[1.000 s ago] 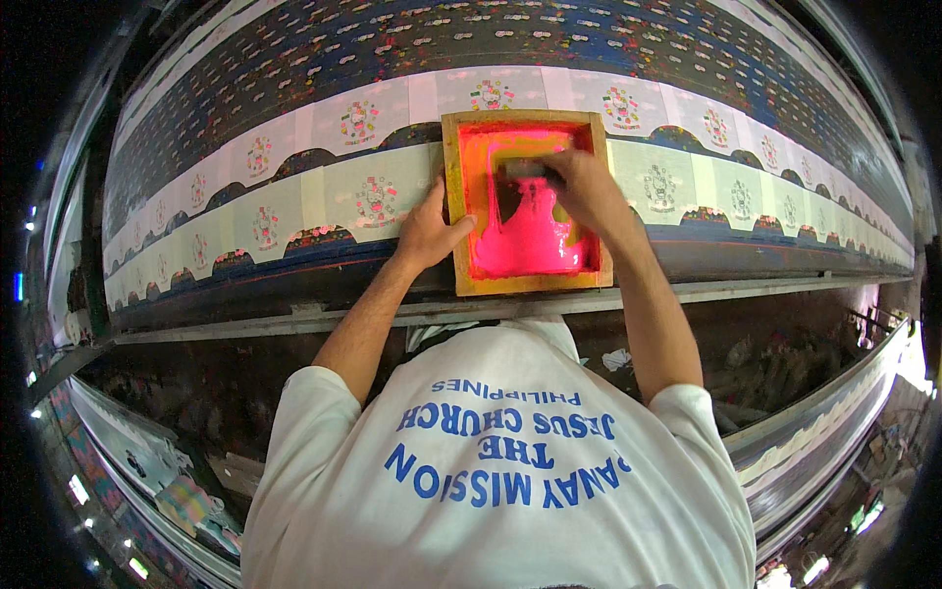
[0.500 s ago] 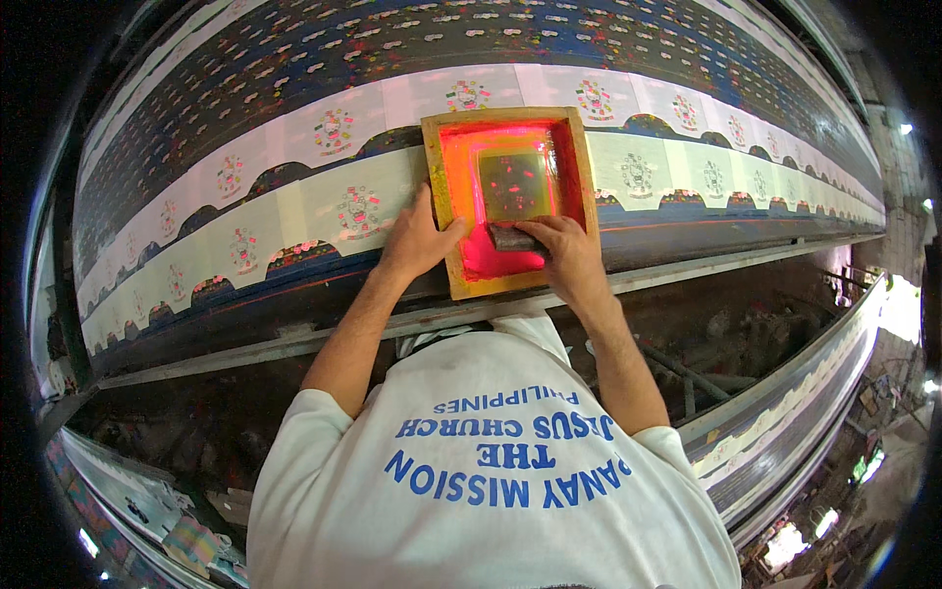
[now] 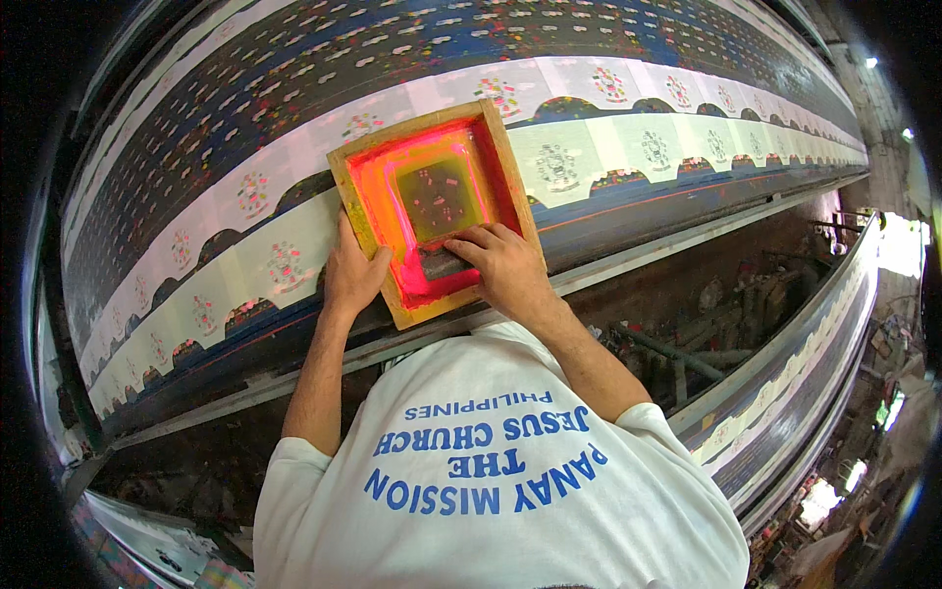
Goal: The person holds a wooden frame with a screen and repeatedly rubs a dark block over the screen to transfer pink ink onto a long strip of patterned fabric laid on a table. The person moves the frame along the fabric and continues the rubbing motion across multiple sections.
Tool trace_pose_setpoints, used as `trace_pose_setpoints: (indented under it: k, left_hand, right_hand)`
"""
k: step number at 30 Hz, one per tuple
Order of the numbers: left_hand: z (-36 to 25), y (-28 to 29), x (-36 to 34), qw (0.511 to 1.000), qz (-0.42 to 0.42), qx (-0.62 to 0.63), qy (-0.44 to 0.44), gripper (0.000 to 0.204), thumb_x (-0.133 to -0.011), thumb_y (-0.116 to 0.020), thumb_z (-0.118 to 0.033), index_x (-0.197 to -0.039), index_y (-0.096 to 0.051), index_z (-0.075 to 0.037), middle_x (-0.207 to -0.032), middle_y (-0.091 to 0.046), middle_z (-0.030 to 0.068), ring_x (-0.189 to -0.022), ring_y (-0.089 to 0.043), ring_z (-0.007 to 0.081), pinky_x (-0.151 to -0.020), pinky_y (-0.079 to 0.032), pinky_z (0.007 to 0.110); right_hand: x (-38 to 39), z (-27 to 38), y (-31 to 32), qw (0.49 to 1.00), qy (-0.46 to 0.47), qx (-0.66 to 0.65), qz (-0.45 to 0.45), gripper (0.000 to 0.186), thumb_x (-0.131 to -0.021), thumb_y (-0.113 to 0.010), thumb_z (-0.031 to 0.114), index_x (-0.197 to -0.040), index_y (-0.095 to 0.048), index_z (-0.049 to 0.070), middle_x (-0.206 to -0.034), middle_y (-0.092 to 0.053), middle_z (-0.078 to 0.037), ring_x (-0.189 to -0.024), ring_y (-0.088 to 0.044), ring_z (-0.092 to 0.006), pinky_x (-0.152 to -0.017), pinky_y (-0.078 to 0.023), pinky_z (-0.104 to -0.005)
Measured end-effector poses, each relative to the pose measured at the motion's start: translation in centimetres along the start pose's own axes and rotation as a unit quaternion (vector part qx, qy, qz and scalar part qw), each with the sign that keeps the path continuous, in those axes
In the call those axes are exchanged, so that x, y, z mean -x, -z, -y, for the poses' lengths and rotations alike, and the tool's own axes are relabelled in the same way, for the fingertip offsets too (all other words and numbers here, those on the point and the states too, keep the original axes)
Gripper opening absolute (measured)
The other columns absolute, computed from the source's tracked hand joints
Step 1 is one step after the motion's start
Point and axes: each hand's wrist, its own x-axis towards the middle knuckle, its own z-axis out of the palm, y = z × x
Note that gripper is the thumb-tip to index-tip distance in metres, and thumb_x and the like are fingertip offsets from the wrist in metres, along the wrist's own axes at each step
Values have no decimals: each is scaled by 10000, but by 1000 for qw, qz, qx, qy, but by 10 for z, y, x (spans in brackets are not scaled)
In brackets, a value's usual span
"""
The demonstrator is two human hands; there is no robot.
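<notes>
A wooden-framed printing screen [image 3: 512, 187] lies tilted across a row of pale cloth pieces [image 3: 579, 182]. Bright pink and orange ink coats its inside around a dark olive mesh window [image 3: 432, 191] with small pale motifs. My left hand [image 3: 355, 275] grips the screen's left side, thumb over the rim. Inside the near part of the screen, my right hand [image 3: 505, 270] is closed on a dark squeegee [image 3: 442, 263], its blade at the mesh window's near edge. The cloth beneath the screen is hidden. Left of it, a print [image 3: 287, 265] shows pink patches; to the right, a print [image 3: 559, 167] looks grey only.
A second row of printed cloth [image 3: 608, 86] runs behind the first on a long dark table [image 3: 324, 74] spotted with ink. A metal rail [image 3: 667, 234] follows the table's near edge. Another long table [image 3: 785, 393] with cloth stands at the right, beyond a dark gap with pipes.
My view has turned, so the screen and both hands appear farther left and more tilted. Pink spots on the mesh window now look paler. Both hands keep their holds.
</notes>
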Motion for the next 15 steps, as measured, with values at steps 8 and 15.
trace_pose_setpoints:
  k: [8, 15]
  left_hand:
    - [-104, -107, -40, 1000, 16, -5, 19, 941, -947, -735, -230, -1716, -233, -24, -1352, -760, 283, -1229, -749, 469, -1050, -597, 551]
    - [-123, -161, -52, 997, 38, 58, 35, 938, -940, -765, -191, -1731, -281, -49, -1414, -742, 257, -1290, -747, 397, -1100, -584, 491]
  right_hand:
    - [32, -132, 74, 999, 28, 14, -36, 575, -753, -813, 17, -1321, -780, 106, -1289, -765, -86, -1214, -706, -319, -1064, -587, -431]
    - [57, -186, 96, 1000, 18, -14, 7, 681, -683, -885, 13, -1351, -775, 93, -1351, -740, -93, -1256, -686, -324, -1082, -586, -432]
